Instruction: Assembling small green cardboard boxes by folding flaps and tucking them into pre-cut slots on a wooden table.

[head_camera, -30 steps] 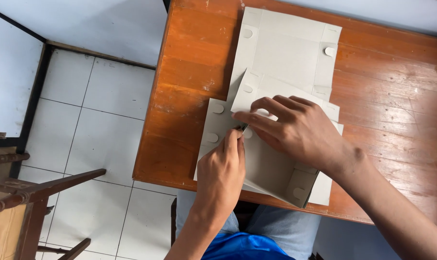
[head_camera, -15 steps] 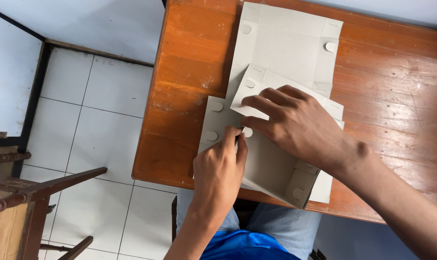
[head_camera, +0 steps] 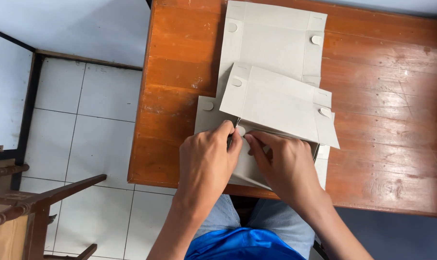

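Observation:
A grey flat cardboard box blank (head_camera: 276, 103) lies on the brown wooden table (head_camera: 382, 106), partly folded, with round tabs at its corners. A second flat grey sheet (head_camera: 271, 38) lies under it, farther back. My left hand (head_camera: 206, 161) and my right hand (head_camera: 281, 163) meet at the near edge of the cardboard. Their fingertips pinch a small flap with a round tab between them. The lower panel is mostly hidden under both hands.
The table's left edge (head_camera: 141, 110) drops to a white tiled floor (head_camera: 83, 125). A wooden chair (head_camera: 30, 202) stands at the lower left. My lap in blue clothing (head_camera: 242, 236) is under the near table edge.
My right hand has pulled back from on top of the folded panel to the near edge. The upper panel now lies uncovered. My left hand has stayed at the flap.

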